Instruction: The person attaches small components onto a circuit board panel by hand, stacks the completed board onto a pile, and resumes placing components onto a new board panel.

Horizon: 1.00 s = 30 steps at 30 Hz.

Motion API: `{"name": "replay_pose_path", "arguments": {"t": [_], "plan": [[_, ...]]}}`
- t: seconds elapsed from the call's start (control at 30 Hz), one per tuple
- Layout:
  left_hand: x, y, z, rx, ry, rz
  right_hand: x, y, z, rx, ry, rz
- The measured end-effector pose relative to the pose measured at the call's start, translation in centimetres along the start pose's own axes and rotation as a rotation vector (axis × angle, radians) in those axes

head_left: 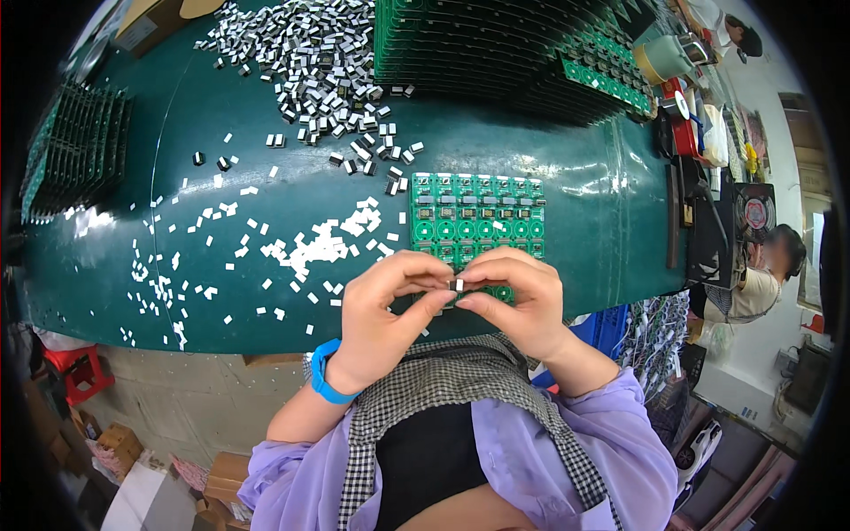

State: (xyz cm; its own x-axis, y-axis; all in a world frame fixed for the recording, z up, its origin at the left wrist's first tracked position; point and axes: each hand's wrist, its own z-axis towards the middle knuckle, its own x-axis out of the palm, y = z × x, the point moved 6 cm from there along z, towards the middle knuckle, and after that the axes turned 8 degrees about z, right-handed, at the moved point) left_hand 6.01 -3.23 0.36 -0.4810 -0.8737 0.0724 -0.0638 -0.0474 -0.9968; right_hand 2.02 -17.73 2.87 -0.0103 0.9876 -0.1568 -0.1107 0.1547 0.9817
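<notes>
In front of my chest, over the near edge of a green circuit board panel (478, 232), my left hand (376, 301) and my right hand (524, 294) meet at the fingertips. Between them is a small black electronic component (457, 285) with a white face. Thumb and forefinger of each hand are pinched on it, one hand on either side. The panel lies flat on the table, with rows of round outlines and small dark parts, and a loose white slip (498, 226) rests on it. My hands hide part of its near rows.
A large heap of similar black-and-white components (328, 62) covers the far left of the green table (584, 221). White slips (310, 252) lie scattered left of the panel. Stacked circuit boards (478, 44) stand at the back, more boards (80, 146) at far left. Another person (766, 274) is at right.
</notes>
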Motion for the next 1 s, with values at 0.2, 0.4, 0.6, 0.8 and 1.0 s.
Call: {"name": "replay_pose_path", "arguments": {"t": [0.2, 0.4, 0.6, 0.8, 1.0], "plan": [[0.3, 1.1, -0.4, -0.097, 0.032, -0.237, 0.1, 1.9, 0.3, -0.309, 0.041, -0.202], [0.0, -0.4, -0.5, 0.133, -0.085, 0.106, -0.2, 1.4, 0.1, -0.291, -0.055, -0.192], [0.4, -2.1, -0.8, 0.388, -0.164, 0.346, -0.3, 1.3, -0.2, -0.272, -0.105, -0.134], [0.5, -2.4, -0.9, 0.423, -0.167, 0.401, -0.3, 1.4, -0.5, -0.233, -0.128, -0.115], [0.6, -2.0, -0.8, 0.448, -0.061, 0.338, -0.1, 1.0, -0.5, -0.196, -0.051, -0.042]]}}
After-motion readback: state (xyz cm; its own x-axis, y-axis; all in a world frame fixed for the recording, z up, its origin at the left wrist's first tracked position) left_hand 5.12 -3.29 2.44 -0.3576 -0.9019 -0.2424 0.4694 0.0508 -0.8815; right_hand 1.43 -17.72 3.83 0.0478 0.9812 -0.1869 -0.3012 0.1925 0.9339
